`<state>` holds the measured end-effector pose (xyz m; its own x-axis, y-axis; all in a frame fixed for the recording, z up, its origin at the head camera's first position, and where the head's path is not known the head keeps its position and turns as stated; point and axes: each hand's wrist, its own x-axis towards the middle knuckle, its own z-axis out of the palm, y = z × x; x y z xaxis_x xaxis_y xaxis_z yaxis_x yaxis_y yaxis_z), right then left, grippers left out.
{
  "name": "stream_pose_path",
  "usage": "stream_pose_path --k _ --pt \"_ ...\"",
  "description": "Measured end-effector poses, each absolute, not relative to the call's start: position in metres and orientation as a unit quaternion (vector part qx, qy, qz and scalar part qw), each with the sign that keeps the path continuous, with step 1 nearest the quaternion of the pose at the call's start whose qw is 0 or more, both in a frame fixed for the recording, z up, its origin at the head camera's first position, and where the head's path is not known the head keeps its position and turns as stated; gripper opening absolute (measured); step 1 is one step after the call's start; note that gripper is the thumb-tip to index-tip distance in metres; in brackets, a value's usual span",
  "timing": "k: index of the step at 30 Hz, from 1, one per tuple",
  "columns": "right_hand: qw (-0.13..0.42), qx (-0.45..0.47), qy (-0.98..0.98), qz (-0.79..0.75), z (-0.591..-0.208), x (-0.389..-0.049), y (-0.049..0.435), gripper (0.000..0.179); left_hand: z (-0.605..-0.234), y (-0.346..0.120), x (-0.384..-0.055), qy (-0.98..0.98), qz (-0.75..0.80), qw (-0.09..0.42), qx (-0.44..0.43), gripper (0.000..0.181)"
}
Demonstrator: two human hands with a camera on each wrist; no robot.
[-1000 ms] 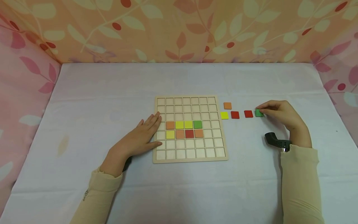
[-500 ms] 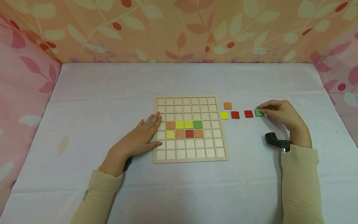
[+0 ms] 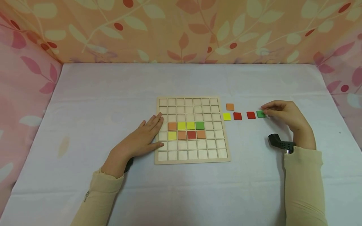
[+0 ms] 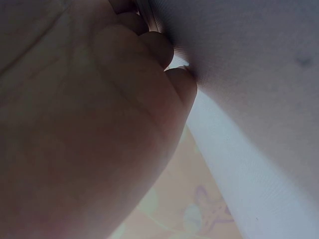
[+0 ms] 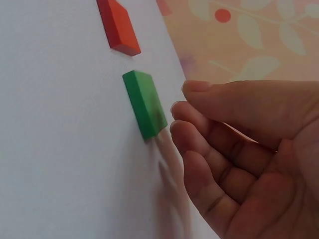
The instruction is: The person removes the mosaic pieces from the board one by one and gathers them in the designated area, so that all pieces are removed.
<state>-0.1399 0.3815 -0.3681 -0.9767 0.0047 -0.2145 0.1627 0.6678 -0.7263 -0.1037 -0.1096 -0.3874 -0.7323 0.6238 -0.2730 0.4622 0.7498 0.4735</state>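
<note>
A wooden grid board lies mid-table, with two rows of orange, yellow, green and red tiles in its cells. My left hand rests on the board's left edge, fingers straight and thumb spread; its fingertips are mostly hidden in the left wrist view. On the cloth to the right, a green tile lies flat. My right hand hovers just beside and above it, fingers loosely bent, with a small gap to the tile and nothing held. A red tile sits just left of the green one.
Another red tile, a yellow tile and an orange tile lie between the board and the right hand. A white cloth covers the table. Floral curtains stand at the back and sides. A dark device sits at the right wrist.
The green tile has shifted slightly left, closer to the red tile. My right fingertips have drawn slightly up and away from it. The left hand has stayed still.
</note>
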Motion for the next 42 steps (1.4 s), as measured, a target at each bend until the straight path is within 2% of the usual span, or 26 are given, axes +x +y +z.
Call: stream_pose_path --k 11,19,28,36,42 --pt "0.095 0.033 0.897 -0.430 -0.360 -0.139 0.366 0.032 -0.392 -0.107 -0.110 0.904 0.203 0.213 0.309 0.086" --pt "0.084 -0.019 0.897 -0.434 -0.352 -0.137 0.336 0.028 -0.395 -0.103 -0.116 0.904 0.169 0.220 0.325 0.086" --pt "0.126 -0.073 0.891 -0.430 -0.345 -0.147 0.291 0.021 -0.391 -0.103 -0.120 0.903 0.165 0.236 0.318 0.086" --pt "0.134 -0.144 0.877 -0.439 -0.348 -0.160 0.252 0.018 -0.389 -0.108 -0.125 0.913 0.132 0.233 0.307 0.085" --pt "0.149 -0.178 0.864 -0.446 -0.351 -0.166 0.230 0.017 -0.389 -0.110 -0.132 0.918 0.113 0.226 0.305 0.092"
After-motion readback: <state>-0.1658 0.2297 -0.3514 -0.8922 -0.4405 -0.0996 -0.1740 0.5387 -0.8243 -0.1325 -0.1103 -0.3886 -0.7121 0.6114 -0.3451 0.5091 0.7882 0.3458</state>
